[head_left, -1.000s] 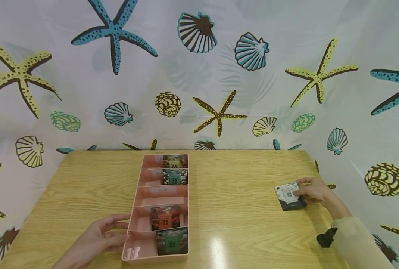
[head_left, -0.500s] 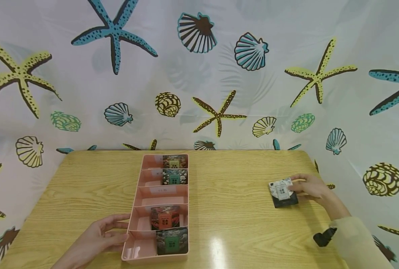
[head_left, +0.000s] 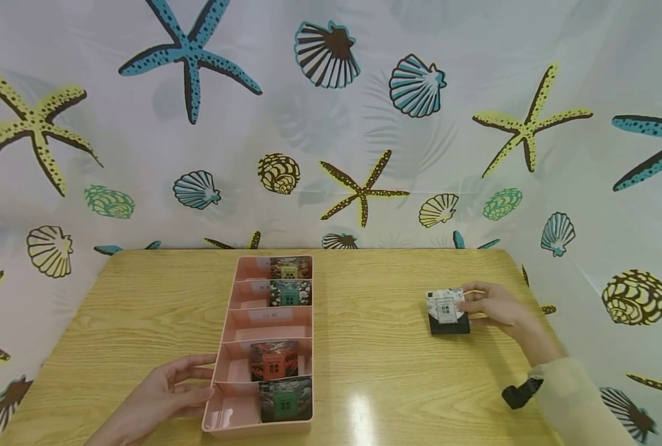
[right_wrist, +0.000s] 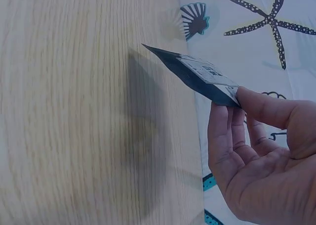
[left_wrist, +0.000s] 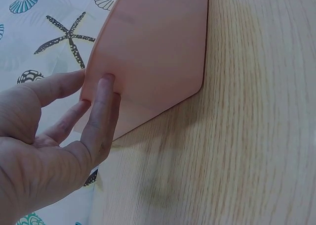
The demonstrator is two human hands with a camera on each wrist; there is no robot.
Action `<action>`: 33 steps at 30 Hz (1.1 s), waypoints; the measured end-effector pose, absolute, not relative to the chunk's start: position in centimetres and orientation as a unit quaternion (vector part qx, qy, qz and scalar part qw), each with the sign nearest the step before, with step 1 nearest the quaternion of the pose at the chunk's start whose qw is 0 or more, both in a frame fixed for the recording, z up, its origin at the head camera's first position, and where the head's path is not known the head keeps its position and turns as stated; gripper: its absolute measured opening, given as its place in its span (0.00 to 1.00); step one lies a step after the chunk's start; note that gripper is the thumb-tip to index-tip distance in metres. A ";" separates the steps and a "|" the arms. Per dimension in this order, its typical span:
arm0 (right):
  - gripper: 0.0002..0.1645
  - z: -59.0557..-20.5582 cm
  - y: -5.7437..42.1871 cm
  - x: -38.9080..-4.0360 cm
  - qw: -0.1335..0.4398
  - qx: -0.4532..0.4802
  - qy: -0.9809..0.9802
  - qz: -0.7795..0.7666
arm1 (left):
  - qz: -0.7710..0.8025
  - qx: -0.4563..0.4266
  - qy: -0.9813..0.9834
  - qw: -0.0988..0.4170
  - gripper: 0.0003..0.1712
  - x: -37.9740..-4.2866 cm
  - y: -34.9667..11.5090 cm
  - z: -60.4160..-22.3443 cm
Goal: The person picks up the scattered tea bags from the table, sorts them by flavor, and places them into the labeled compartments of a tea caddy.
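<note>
My right hand [head_left: 495,310] pinches a white and black tea sachet [head_left: 448,311] by its right edge. In the right wrist view the sachet [right_wrist: 202,76] is tilted above the table, its shadow below, between thumb and fingers. My left hand [head_left: 163,393] touches the outer left side of a pink divided box [head_left: 209,414] near its front. The left wrist view shows the fingertips [left_wrist: 105,86] resting against the box's smooth outer wall [left_wrist: 153,47]. Four of the box's compartments hold sachets; the middle compartment [head_left: 269,326] shows only a paper label.
In the box lie a yellow-labelled sachet [head_left: 289,270], a teal one [head_left: 290,294], a red one [head_left: 275,362] and a dark green one [head_left: 286,401]. The wooden table [head_left: 386,359] meets a curtain [head_left: 353,124] printed with shells and starfish.
My right hand has carried the sachet leftward and slightly away from me, towards the box. The left hand and the box have stayed where they were.
</note>
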State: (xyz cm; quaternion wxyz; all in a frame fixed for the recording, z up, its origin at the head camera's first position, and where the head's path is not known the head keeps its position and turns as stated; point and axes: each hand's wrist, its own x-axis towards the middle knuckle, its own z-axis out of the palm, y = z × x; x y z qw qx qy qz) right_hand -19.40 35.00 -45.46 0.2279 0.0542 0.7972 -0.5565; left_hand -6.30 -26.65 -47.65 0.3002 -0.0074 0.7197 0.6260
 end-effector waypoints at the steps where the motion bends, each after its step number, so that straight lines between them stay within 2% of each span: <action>1: 0.25 -45.4 34.7 -19.4 0.228 0.052 0.794 -0.561 | 0.627 -0.007 0.719 0.300 0.44 -6.3 -26.6 -47.6; 22: 0.13 -45.4 28.7 -19.6 0.240 -0.009 0.746 -0.621 | 0.635 -0.007 0.709 0.308 0.44 -6.1 -26.5 -47.5; 33: 0.12 -45.5 26.1 -19.3 0.252 -0.035 0.717 -0.650 | 0.632 -0.013 0.710 0.310 0.44 -5.9 -26.5 -47.5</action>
